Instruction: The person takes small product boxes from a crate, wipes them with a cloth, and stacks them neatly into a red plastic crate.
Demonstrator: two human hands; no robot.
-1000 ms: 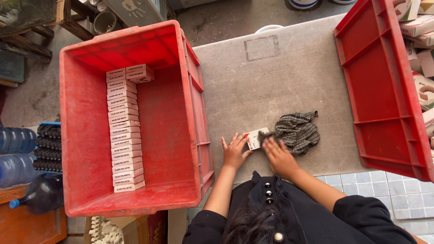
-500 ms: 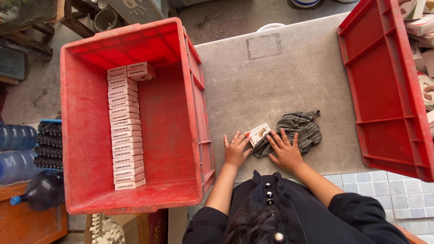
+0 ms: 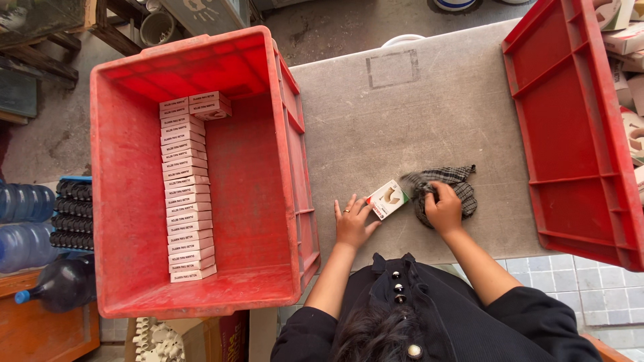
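Two red crates flank our grey table (image 3: 416, 114): the left crate (image 3: 201, 174) sits at the table's left edge, the right crate (image 3: 570, 134) at its right edge, partly out of view. Between them lie one small box (image 3: 388, 199) and one checked cloth (image 3: 446, 191), the box just left of the cloth and touching it.

Our left hand (image 3: 353, 224) lies flat on the table with fingers spread, the fingertips touching the box's lower left edge without closing round it. Our right hand (image 3: 444, 209) rests on the cloth with fingers curled into it, gripping a bunch of fabric.

Inside the left crate one long row of flat boxes (image 3: 184, 194) runs along the left wall, roughly twenty of them stacked edge to edge, with a couple more lying beside the far end; we cannot count them exactly. The rest of that crate's floor is bare red plastic. The left crate's right wall stands between the row and our left hand.

Beyond the right crate, pale cartons (image 3: 627, 40) are piled at the frame's edge. Left of the left crate we see three water bottles (image 3: 27, 221), and below it a brown wooden surface (image 3: 40, 335).
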